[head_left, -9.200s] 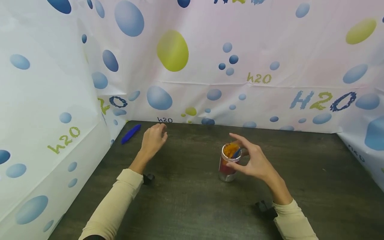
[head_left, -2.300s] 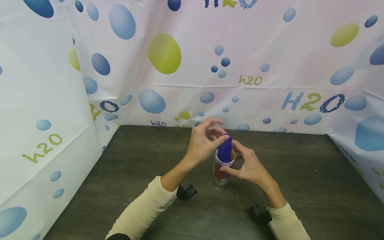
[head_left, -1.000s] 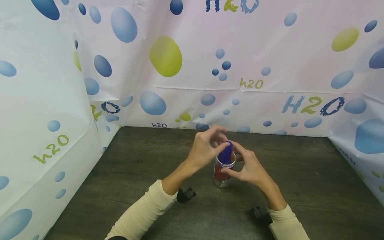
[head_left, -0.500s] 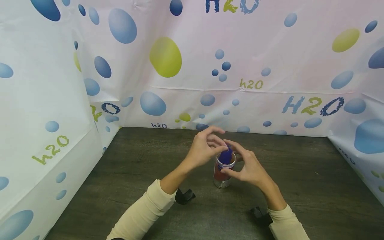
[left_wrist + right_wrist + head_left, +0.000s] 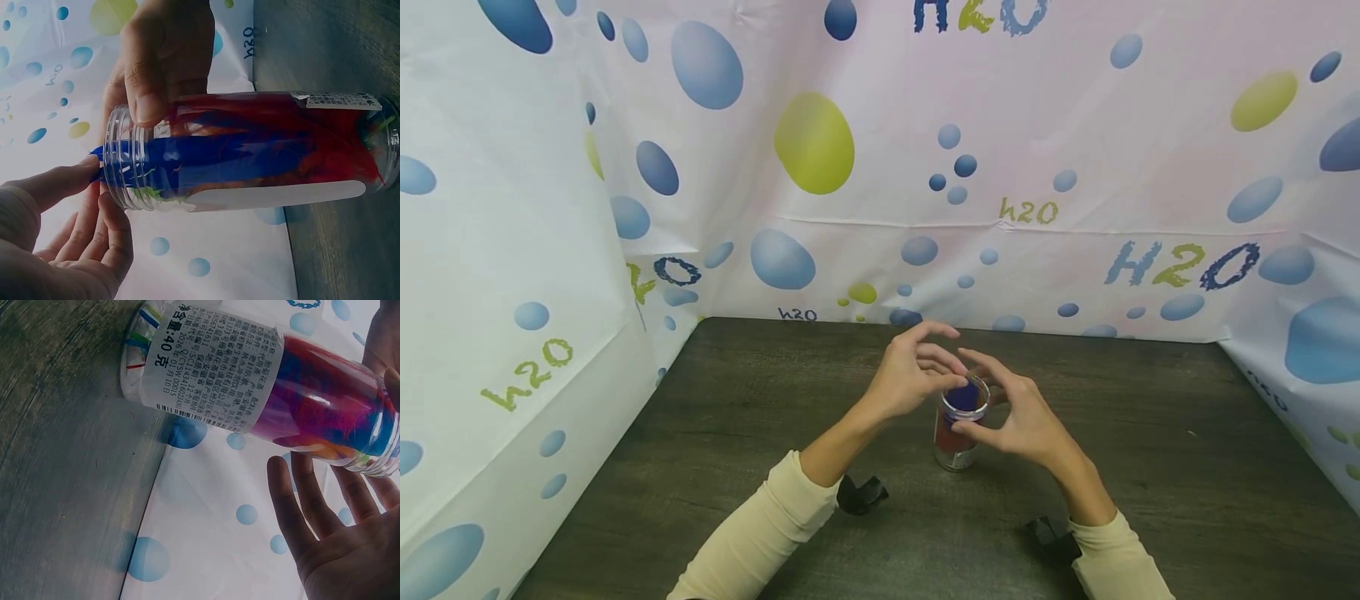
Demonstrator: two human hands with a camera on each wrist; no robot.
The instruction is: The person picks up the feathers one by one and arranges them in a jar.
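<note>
A clear, threaded plastic jar stands lidless on the dark table, packed with red, blue and orange soft pieces; they may be feathers. Deep inside it sits a blue long piece, with only its ragged tip showing above the rim. At the mouth, my left hand pinches that tip between thumb and finger, its other fingers loosely bent. From the right, my right hand holds the jar's neck with thumb and fingers. A printed label shows in the right wrist view. The fingertips behind the jar are partly hidden.
The dark wooden table meets a white backdrop printed with blue and green bubbles at the back and sides. Black wrist mounts hang below both sleeves.
My left hand took the blue piece from the table's far left, brought it to the jar and has lowered it in, nearly to the rim. My right hand stays at the jar.
</note>
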